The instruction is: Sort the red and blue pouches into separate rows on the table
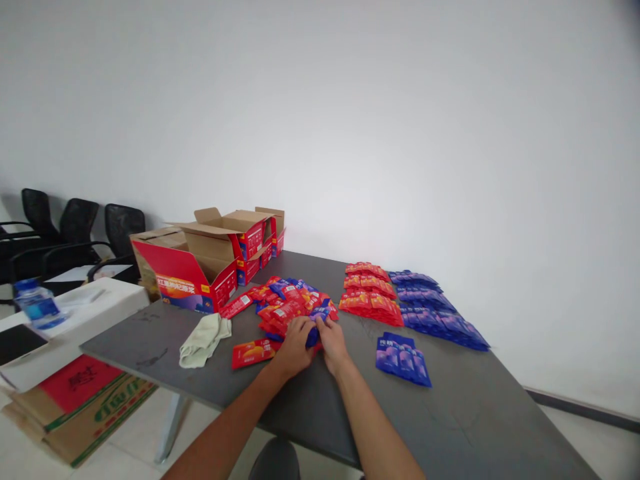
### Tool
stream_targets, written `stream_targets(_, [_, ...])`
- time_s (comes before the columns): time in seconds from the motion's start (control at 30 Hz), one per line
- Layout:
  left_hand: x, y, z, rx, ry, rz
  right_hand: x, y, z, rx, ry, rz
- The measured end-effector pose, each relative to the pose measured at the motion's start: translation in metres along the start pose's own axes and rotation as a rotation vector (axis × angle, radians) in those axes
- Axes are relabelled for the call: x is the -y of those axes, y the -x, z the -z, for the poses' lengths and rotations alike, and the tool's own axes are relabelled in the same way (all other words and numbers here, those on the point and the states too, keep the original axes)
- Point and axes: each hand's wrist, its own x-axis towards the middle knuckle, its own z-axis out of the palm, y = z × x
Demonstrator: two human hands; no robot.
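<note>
My left hand (296, 348) and my right hand (332, 343) close together on a blue sachet (320, 313) at the near edge of a mixed pile. That pile of red and blue sachets (285, 308) lies loosely heaped just beyond my fingers. One red sachet (253, 353) rests flat to the left of my left hand. To the right of my right hand, several blue sachets (401, 359) overlap in a small fan. Behind them are overlapping rows of red sachets (369, 288) and, beside these, rows of blue sachets (435, 308). My fingers partly hide the sachet between them.
Open red cartons (193, 283) stand along the table's left rear side. A pale cloth (204, 341) lies on the grey table (465, 417) at left. A white box (100, 317) carries a water bottle (37, 303). Black chairs (123, 227) line the white wall.
</note>
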Motion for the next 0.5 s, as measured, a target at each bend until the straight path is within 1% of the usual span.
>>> stream_targets(0.07, [-0.007, -0.001, -0.007, 0.034, 0.035, -0.005, -0.003, 0.002, 0.018, -0.040, -0.033, -0.017])
stream_targets(0.13, [-0.010, -0.003, -0.016, -0.005, 0.071, 0.064, -0.005, 0.005, 0.033, -0.053, -0.051, -0.029])
stream_targets(0.23, [-0.012, -0.013, -0.031, -0.112, 0.167, 0.275, -0.005, 0.010, 0.051, -0.056, -0.072, -0.053])
stream_targets(0.27, [-0.012, -0.016, -0.036, -0.125, 0.217, 0.352, -0.005, 0.011, 0.055, -0.055, -0.076, -0.059])
stream_targets(0.37, [-0.014, -0.026, -0.050, -0.088, 0.408, 0.534, -0.003, 0.016, 0.064, -0.063, -0.073, -0.064])
stream_targets(0.43, [-0.014, -0.030, -0.057, -0.046, 0.523, 0.595, -0.001, 0.019, 0.070, -0.078, -0.053, -0.064])
stream_targets(0.5, [-0.013, -0.032, -0.061, -0.026, 0.587, 0.632, 0.001, 0.023, 0.076, -0.098, -0.023, -0.062])
